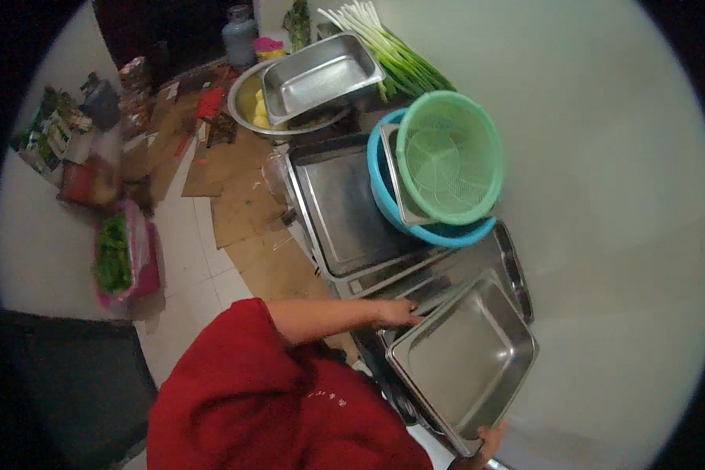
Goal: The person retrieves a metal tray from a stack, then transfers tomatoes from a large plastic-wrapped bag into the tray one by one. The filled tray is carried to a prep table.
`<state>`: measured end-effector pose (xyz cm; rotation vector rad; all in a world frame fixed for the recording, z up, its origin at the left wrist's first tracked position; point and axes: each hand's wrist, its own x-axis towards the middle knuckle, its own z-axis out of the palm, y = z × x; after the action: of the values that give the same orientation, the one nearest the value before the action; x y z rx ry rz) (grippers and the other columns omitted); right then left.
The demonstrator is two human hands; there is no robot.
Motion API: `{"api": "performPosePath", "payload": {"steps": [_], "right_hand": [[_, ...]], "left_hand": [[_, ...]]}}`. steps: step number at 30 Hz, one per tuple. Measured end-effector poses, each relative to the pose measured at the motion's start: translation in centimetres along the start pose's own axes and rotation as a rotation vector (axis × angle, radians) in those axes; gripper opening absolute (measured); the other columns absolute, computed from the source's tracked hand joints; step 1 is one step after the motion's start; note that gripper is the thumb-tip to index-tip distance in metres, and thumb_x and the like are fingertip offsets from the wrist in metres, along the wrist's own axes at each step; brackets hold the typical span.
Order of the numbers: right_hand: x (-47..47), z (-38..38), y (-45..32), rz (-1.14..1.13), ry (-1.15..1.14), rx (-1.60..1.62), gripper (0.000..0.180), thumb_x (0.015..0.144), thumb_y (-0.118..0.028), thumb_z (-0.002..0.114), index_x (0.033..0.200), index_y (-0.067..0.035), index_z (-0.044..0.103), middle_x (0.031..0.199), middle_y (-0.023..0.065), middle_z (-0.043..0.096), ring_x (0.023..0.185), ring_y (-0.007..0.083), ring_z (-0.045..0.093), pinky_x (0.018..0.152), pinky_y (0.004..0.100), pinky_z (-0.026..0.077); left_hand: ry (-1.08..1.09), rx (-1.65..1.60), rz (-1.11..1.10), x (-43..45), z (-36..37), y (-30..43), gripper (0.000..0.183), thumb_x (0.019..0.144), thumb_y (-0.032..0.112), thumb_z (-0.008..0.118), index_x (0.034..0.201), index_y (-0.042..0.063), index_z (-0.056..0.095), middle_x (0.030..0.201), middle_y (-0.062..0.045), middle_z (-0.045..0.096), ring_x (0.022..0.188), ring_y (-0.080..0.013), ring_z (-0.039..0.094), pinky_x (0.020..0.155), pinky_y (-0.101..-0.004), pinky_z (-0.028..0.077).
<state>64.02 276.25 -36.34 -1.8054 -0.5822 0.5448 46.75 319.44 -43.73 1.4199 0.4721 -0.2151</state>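
Observation:
A deep rectangular stainless steel pan (458,358) is tilted in front of me, and nothing lies inside it. Its doubled rim looks like more than one pan nested together. My left hand (398,313) is at the upper left edge, fingers partly hidden beneath the rim. At the near right corner, my right hand (490,442) grips the rim with the thumb on top. Beyond the pan lies a large shallow metal tray (341,205). On it stands a blue plastic basin (382,188) holding a metal pan (390,158) and a green mesh strainer (446,158).
Farther off, another steel pan (323,76) rests over a round metal bowl (241,106) with yellow pieces. Green onions (393,53) lean along the wall (593,205). Cardboard (247,217) covers part of the tiled floor. At left stands a pink crate (147,258) of leafy greens.

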Motion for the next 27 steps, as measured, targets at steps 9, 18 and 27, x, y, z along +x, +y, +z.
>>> {"api": "performPosePath", "payload": {"steps": [9, 18, 27], "right_hand": [[3.4, 6.0, -0.6, 0.277, 0.263, 0.060, 0.048, 0.071, -0.017, 0.066, 0.116, -0.003, 0.056, 0.093, 0.0022, 0.058, 0.085, 0.0157, 0.057, 0.078, 0.0304, 0.046], [4.4, 6.0, -4.1, 0.272, 0.124, -0.425, 0.024, 0.092, -0.024, 0.070, 0.098, -0.003, 0.060, 0.078, 0.0049, 0.061, 0.068, 0.0152, 0.057, 0.064, 0.0334, 0.048], [16.5, 14.9, -12.2, 0.072, 0.113, -0.095, 0.024, 0.101, -0.027, 0.064, 0.100, -0.003, 0.063, 0.079, 0.0038, 0.060, 0.067, 0.0125, 0.057, 0.064, 0.0283, 0.050]], "left_hand": [[0.156, -0.088, 0.186, 0.5, -0.1, 2.0, 0.070, 0.103, 0.059, 0.042, 0.126, -0.004, 0.063, 0.126, -0.022, 0.063, 0.111, -0.0291, 0.061, 0.097, -0.0443, 0.048], [1.229, 0.041, 0.302, 3.8, -20.6, 13.1, 0.060, 0.085, 0.032, 0.078, 0.126, -0.004, 0.053, 0.119, -0.022, 0.062, 0.107, -0.0310, 0.064, 0.088, -0.0425, 0.054], [0.939, -0.425, 0.569, 3.0, -31.0, 24.4, 0.028, 0.084, 0.011, 0.068, 0.106, -0.006, 0.065, 0.094, -0.016, 0.066, 0.079, -0.0291, 0.069, 0.061, -0.0440, 0.057]]}}
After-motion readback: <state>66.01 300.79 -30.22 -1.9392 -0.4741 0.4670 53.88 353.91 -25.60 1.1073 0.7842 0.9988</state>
